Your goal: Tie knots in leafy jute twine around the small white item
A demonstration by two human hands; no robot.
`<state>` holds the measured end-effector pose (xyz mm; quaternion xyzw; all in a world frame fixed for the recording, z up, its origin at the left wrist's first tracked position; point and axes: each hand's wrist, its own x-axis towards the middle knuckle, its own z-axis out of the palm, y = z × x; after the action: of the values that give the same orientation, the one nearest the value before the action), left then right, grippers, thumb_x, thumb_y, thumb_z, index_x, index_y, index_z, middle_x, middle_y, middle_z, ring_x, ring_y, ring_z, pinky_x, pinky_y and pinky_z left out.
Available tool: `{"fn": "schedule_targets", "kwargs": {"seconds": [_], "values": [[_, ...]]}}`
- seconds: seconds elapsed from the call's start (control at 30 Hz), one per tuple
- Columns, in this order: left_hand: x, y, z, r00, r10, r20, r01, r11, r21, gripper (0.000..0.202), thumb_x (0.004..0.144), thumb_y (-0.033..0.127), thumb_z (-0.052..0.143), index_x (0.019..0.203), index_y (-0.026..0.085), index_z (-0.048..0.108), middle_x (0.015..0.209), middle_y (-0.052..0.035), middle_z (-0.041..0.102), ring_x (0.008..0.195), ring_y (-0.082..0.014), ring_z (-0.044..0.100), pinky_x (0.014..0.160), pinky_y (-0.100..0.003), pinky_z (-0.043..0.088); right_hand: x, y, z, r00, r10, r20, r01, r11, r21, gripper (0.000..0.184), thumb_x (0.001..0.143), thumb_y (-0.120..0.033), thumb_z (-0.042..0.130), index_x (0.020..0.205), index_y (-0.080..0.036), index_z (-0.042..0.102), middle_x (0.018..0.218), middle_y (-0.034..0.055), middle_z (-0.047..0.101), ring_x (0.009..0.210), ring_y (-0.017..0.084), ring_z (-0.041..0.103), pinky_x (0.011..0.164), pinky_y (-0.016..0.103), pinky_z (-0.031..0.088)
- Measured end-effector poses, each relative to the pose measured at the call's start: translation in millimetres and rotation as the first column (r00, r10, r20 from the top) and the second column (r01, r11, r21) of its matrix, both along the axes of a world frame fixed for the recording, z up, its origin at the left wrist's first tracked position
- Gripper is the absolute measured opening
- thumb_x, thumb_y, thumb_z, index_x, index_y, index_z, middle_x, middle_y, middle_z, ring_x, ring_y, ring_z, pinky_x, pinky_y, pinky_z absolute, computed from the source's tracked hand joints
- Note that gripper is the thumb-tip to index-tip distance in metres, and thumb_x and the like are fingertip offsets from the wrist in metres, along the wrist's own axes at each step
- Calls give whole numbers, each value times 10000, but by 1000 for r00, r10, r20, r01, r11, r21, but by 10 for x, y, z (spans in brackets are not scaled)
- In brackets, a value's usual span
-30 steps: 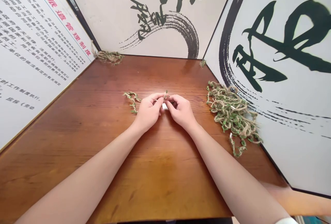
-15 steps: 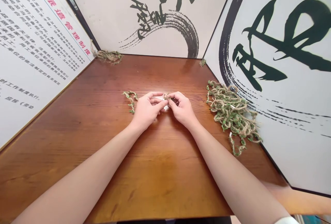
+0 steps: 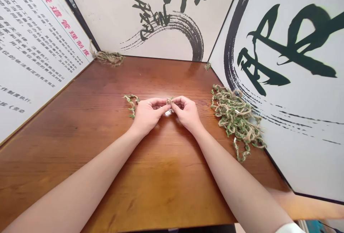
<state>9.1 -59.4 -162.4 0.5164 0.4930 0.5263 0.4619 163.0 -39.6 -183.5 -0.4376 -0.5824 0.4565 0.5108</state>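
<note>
My left hand (image 3: 147,114) and my right hand (image 3: 186,112) meet over the middle of the wooden table. Between their fingertips is a small loop of twine (image 3: 169,101), pinched from both sides with thumbs and forefingers. To the left of my left hand, a length of leafy green-and-tan twine (image 3: 131,104) lies on the wood, its near end hidden behind that hand. Whether it joins the pinched loop cannot be seen. Both hands are closed, and my palms face away from view.
A heap of leafy twine (image 3: 236,114) lies on the table (image 3: 161,182) at the right, against a white panel with dark brushwork (image 3: 285,68). A smaller bundle of twine (image 3: 109,58) sits in the back left corner, and a small tuft (image 3: 207,66) in the back right.
My fingertips have drawn closer together around the twine loop, which now sits flatter between them. The whole view has shifted slightly.
</note>
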Motion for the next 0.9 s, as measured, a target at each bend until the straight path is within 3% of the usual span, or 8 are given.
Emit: {"fn": "schedule_targets", "kwargs": {"seconds": [0.13, 0.23, 0.37, 0.5, 0.6, 0.73, 0.9], "values": [[3, 2, 35, 999, 7, 42, -5, 999, -52, 339, 617, 357, 899, 872, 145, 828, 819, -83, 753, 601, -106, 549, 577, -244, 451, 23, 9, 23, 999, 50, 3, -50, 999, -6, 379, 805, -549, 751, 846, -175, 702, 816, 47, 710, 722, 150, 603, 711, 292, 477], [9, 7, 78, 996, 22, 87, -13, 994, -108, 314, 567, 336, 907, 787, 138, 802, 739, -63, 713, 556, -84, 486, 531, -234, 396, 45, 23, 20, 999, -28, 23, 27, 999, 38, 299, 858, -476, 685, 857, -180, 721, 858, 45, 716, 755, 150, 609, 754, 297, 486], [-3, 4, 148, 976, -87, 201, 134, 963, -236, 258, 525, 276, 898, 685, 133, 755, 682, -44, 643, 522, -64, 436, 484, -227, 299, 76, 30, 26, 987, -131, -96, 132, 991, 4, 283, 804, -407, 737, 979, -186, 763, 950, 49, 739, 801, 149, 626, 753, 284, 499], [-51, 11, 171, 923, -210, 321, 310, 901, -302, 233, 536, 249, 883, 668, 128, 734, 714, -58, 620, 548, -67, 420, 496, -240, 237, 86, 10, 65, 988, 25, -151, -35, 997, -66, 304, 677, -406, 860, 870, -186, 779, 856, 47, 742, 720, 152, 627, 705, 294, 506], [-92, 48, 151, 903, -246, 352, 359, 883, -304, 212, 584, 257, 848, 624, 133, 680, 668, -54, 564, 527, -71, 339, 501, -274, 197, 89, -6, 94, 976, 118, -185, -135, 987, -85, 364, 594, -457, 919, 805, -195, 780, 839, 54, 749, 687, 160, 631, 657, 299, 499], [-128, 96, 145, 886, -250, 389, 384, 867, -317, 204, 622, 245, 803, 610, 146, 626, 595, -34, 456, 506, -71, 251, 483, -282, 165, 114, -16, 110, 961, 192, -198, -209, 976, -65, 369, 624, -461, 925, 865, -209, 805, 877, 59, 764, 758, 170, 666, 733, 313, 519], [-133, 88, 205, 850, -257, 460, 444, 819, -364, 191, 612, 192, 798, 578, 116, 626, 497, 4, 317, 468, -50, 236, 413, -214, 133, 142, -9, 97, 949, 238, -206, -259, 963, -79, 351, 619, -406, 953, 864, -203, 804, 856, 48, 757, 741, 154, 659, 746, 306, 529]]}}
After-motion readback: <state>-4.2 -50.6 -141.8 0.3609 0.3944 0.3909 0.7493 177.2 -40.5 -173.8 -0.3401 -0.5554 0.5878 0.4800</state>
